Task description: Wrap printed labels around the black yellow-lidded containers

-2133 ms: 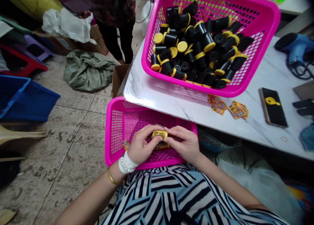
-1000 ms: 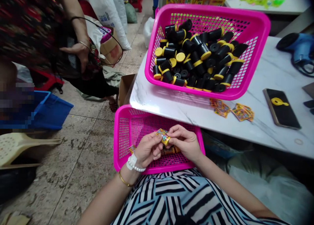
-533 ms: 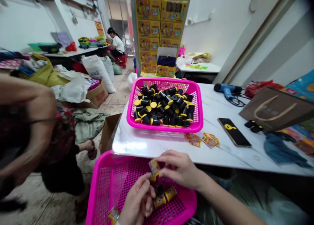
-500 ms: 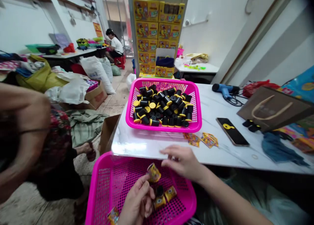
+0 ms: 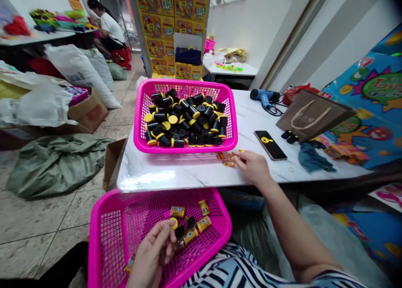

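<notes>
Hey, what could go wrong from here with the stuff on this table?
The right hand is at loose orange slips, so its fingers might pick up several at once. It could also bump the phone nearby, perhaps knocking off the yellow piece on top.

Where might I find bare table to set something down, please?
Bare: the near-left table corner, below the upper basket, and the patch between that basket, the hair dryer and the phone. Crowded: around the right hand, and by the paper bag and blue cloth.
</notes>
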